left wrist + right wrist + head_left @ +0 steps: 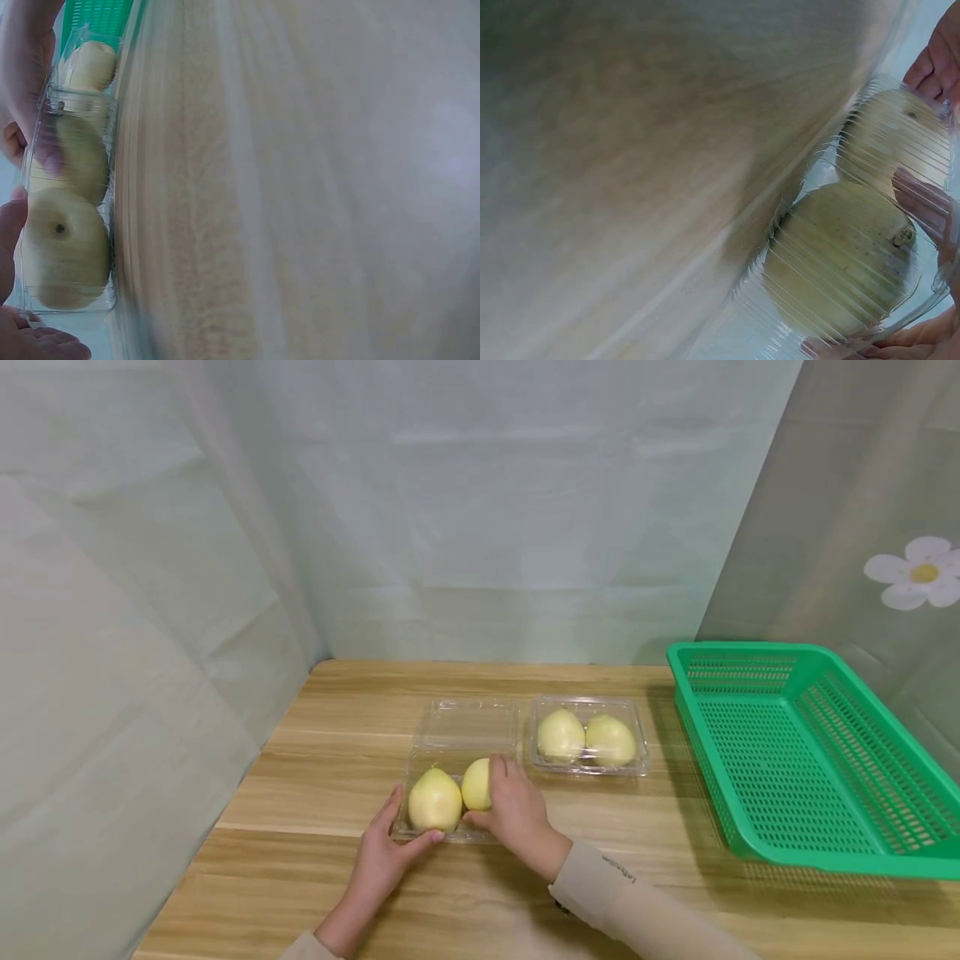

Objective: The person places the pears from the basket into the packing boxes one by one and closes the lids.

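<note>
A clear plastic clamshell box (pixel 471 727) lies open on the table, its lid folded back to the far side. Two pale yellow pears sit in its near half. My left hand (pixel 378 860) holds the box's near left corner, thumb on the front rim and fingers along the side, beside the left pear (pixel 435 802). Over the right pear (pixel 476 785), my right hand (pixel 521 814) curls its fingers from above, thumb at the front; its palm hides part of that pear. Through the ribbed wall, the right wrist view shows a pear (pixel 840 259) inside the box.
Another clear box (pixel 642 752), closed, stands just behind and right, holding two pears. A large green slotted basket (pixel 780 777) sits at the right. The wooden table (pixel 300 793) ends at a pale curtain (pixel 510 527) behind and on the left.
</note>
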`<control>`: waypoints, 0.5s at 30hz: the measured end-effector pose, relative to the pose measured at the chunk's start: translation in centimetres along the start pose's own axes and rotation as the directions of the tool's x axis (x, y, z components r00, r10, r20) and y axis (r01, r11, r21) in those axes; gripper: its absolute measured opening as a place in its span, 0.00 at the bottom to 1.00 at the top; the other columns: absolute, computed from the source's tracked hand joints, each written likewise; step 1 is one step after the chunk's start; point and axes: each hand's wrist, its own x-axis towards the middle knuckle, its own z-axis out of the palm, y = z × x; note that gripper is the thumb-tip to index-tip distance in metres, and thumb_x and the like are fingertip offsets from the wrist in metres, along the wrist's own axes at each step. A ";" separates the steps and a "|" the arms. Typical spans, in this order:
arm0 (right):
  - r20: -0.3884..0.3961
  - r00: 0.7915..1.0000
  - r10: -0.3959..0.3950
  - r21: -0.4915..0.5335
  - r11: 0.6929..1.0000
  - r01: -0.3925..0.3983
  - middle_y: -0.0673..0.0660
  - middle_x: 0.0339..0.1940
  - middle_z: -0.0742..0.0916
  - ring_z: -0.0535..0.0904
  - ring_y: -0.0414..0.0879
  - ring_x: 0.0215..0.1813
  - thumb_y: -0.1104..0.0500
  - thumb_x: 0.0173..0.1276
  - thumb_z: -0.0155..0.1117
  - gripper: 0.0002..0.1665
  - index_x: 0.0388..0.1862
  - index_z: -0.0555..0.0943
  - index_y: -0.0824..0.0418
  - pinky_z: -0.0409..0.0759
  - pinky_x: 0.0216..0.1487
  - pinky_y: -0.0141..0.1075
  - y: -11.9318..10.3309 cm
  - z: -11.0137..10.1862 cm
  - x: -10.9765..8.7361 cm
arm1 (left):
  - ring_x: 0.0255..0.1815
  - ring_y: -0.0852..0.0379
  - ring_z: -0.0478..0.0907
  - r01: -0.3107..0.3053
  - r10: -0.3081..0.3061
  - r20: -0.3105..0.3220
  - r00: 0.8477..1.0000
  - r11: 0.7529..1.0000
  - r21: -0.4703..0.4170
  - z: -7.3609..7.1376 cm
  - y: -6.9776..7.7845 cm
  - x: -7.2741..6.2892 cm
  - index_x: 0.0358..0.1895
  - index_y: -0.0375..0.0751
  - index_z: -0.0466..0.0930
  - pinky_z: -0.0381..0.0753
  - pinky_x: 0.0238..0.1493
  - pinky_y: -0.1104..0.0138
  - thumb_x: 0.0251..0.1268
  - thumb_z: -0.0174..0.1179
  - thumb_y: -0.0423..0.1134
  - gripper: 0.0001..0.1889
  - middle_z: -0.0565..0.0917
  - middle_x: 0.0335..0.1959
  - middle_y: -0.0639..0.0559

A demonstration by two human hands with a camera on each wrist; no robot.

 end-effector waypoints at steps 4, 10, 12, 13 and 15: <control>-0.006 1.000 -0.005 0.006 1.000 0.005 0.62 0.44 0.79 0.78 0.52 0.42 0.43 0.37 0.82 0.50 0.52 0.69 0.70 0.84 0.34 0.41 0.1 0.0 0.0 | 0.72 0.35 0.54 0.006 -0.006 0.000 1.000 1.000 0.013 0.0 0.0 0.0 0.69 0.23 0.54 0.59 0.69 0.52 0.46 0.73 0.44 0.51 0.55 0.72 0.30; 0.000 1.000 -0.005 0.036 0.999 0.005 0.64 0.45 0.79 0.78 0.54 0.43 0.44 0.38 0.82 0.50 0.53 0.69 0.70 0.84 0.36 0.43 0.1 -0.1 0.0 | 0.72 0.35 0.54 0.005 -0.005 0.007 1.000 1.000 0.016 0.1 -0.1 0.1 0.69 0.22 0.53 0.60 0.69 0.53 0.46 0.73 0.44 0.51 0.55 0.72 0.30; 0.007 1.000 -0.010 0.047 0.999 0.010 0.64 0.46 0.79 0.78 0.55 0.45 0.45 0.39 0.82 0.51 0.54 0.69 0.71 0.84 0.38 0.44 0.1 -0.1 0.0 | 0.72 0.35 0.54 0.003 -0.003 0.007 1.000 1.000 0.017 0.0 -0.1 0.1 0.69 0.22 0.54 0.60 0.68 0.53 0.46 0.73 0.44 0.51 0.55 0.71 0.30; 0.018 1.000 -0.005 0.064 0.998 0.003 0.65 0.48 0.79 0.78 0.56 0.46 0.45 0.39 0.82 0.51 0.55 0.68 0.71 0.84 0.40 0.45 0.2 -0.2 0.0 | 0.72 0.35 0.54 0.002 -0.002 0.005 1.000 1.000 0.021 0.0 -0.1 0.2 0.69 0.22 0.54 0.60 0.68 0.53 0.45 0.73 0.44 0.51 0.55 0.71 0.29; 0.044 0.999 0.004 0.108 0.994 -0.008 0.66 0.50 0.78 0.78 0.57 0.49 0.46 0.40 0.82 0.51 0.56 0.68 0.71 0.84 0.43 0.46 0.2 -0.4 0.1 | 0.71 0.34 0.55 -0.001 0.001 0.002 1.000 1.000 0.031 0.0 -0.1 0.2 0.68 0.22 0.54 0.60 0.69 0.52 0.45 0.73 0.44 0.51 0.56 0.71 0.29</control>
